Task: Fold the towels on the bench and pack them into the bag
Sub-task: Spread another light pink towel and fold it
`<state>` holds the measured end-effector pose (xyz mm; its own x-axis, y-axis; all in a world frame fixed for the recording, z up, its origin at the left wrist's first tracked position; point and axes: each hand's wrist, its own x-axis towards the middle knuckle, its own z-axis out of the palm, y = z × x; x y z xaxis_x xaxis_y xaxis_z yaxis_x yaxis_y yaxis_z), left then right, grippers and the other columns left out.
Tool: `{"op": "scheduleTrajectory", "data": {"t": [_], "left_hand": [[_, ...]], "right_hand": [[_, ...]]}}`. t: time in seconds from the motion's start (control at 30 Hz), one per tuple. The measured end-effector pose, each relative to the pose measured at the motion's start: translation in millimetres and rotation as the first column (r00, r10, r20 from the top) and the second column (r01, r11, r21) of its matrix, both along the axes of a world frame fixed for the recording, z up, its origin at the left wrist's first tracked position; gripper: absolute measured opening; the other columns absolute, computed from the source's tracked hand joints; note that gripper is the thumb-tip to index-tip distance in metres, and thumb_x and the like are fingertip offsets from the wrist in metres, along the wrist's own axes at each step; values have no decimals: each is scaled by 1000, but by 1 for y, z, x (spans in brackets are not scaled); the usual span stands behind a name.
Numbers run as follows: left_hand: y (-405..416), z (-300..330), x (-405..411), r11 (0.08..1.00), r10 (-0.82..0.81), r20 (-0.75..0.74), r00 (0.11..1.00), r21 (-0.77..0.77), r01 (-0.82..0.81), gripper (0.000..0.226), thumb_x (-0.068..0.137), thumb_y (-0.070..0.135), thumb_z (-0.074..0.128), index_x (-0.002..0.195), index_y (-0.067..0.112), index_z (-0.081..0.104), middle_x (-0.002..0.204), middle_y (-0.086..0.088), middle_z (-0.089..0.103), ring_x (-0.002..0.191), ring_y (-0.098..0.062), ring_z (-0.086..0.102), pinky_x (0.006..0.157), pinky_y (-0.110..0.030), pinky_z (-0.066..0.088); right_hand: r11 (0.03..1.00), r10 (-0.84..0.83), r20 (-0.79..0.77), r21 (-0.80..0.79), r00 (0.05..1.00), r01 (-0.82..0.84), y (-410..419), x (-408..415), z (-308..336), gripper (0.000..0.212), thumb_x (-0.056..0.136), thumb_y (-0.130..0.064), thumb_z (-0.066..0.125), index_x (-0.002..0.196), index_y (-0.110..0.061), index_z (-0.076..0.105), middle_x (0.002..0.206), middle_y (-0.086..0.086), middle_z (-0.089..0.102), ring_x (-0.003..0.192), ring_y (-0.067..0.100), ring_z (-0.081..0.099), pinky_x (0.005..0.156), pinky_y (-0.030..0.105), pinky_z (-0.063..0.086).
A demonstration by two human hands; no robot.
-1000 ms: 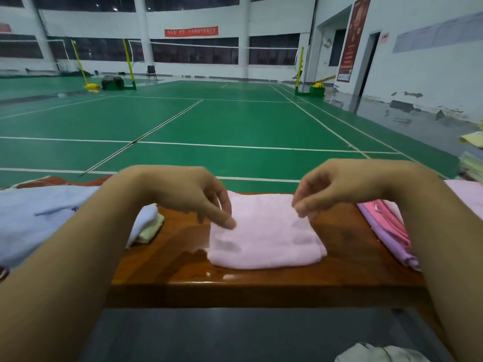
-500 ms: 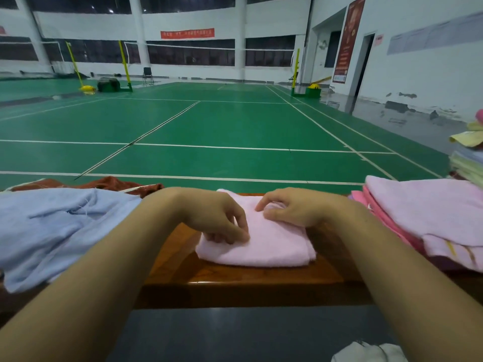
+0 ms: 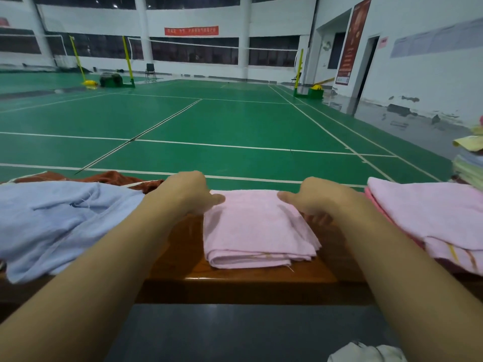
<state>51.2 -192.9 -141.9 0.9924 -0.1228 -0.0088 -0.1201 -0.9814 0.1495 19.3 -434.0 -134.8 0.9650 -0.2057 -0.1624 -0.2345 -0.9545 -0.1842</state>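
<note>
Gripping a folded pink towel [image 3: 257, 228] at its far corners, mid-bench.

Left hand [image 3: 187, 193] grasps the towel's far-left corner, thumb on top; right hand [image 3: 315, 197] grasps the far-right corner, fingers curled under. Towel: several layers, near edge just short of the bench [image 3: 235, 280] front edge. Bench: glossy brown wood. Left end: crumpled blue cloth [image 3: 57, 220], brown cloth [image 3: 115, 177] behind it. Right end: pink pile [image 3: 428, 212]; beyond it, a stack [image 3: 470, 163] of pale folded towels. Bottom edge of view: white fabric [image 3: 366, 352] on dark floor. Room: indoor badminton hall, green courts [image 3: 209, 121] with white lines, yellow net posts, white walls, red banner [image 3: 191, 31].
</note>
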Motion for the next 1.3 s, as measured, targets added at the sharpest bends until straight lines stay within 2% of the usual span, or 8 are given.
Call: {"op": "scheduleTrajectory", "data": {"t": [0.17,0.37,0.53,0.63,0.77,0.93,1.13,1.3], "left_hand": [[-10,-12,-4,998,25,-259,965,-53,-40,66,83,73,61,91,8,62,86,-6,65,68,-25,69,55,-30,55],[-17,-19,0,973,-2,-147,989,-229,-32,43,90,50,68,95,8,61,82,-4,57,68,-17,54,51,-28,36],[-14,-21,2,883,29,-114,993,-462,-78,43,90,40,71,107,6,52,92,-7,57,74,-20,52,56,-31,34],[-13,-20,-1,814,38,-130,991,-571,-106,58,92,34,72,130,7,36,112,-8,52,97,-26,53,78,-33,39],[-7,-23,6,811,-19,-166,986,-580,-81,48,94,29,69,128,20,36,114,-11,60,99,-31,61,86,-41,51],[-3,-15,4,774,-87,-330,940,-616,-145,31,95,21,68,122,28,56,112,-3,52,90,-25,64,60,-34,61],[-9,-8,4,750,-114,-255,960,-656,-85,34,93,18,71,126,22,62,113,-4,55,84,-19,64,47,-20,51],[-37,7,2,634,-157,-144,977,-773,-12,37,93,10,71,128,19,62,115,-9,58,83,-25,69,52,-26,56]], "right_hand": [[999,33,-9,-20,999,-33,15,8,-19,65,85,-75,57,79,-10,55,81,4,63,75,28,64,84,38,56],[996,66,60,54,996,-69,22,13,-24,45,91,-54,64,74,-13,52,76,3,57,67,22,55,57,31,40],[988,57,164,135,985,-80,25,12,-23,35,92,-44,64,77,-16,51,87,4,59,84,29,58,66,32,41],[959,29,183,273,983,-80,28,12,-18,40,93,-40,65,117,-9,56,114,9,64,99,30,61,72,31,41],[912,15,92,406,996,-51,26,11,-10,79,94,-34,67,147,-7,15,119,14,60,103,32,61,80,36,47],[904,135,115,392,984,-170,15,12,-15,56,92,-20,70,137,-30,38,104,7,63,82,24,62,78,39,53],[874,153,188,433,970,-222,13,7,-17,28,97,-11,62,112,-33,73,138,2,58,112,26,63,95,39,54],[878,94,299,425,950,-221,-10,-6,4,33,99,-8,56,120,-30,71,142,2,54,86,12,58,62,22,43]]}}
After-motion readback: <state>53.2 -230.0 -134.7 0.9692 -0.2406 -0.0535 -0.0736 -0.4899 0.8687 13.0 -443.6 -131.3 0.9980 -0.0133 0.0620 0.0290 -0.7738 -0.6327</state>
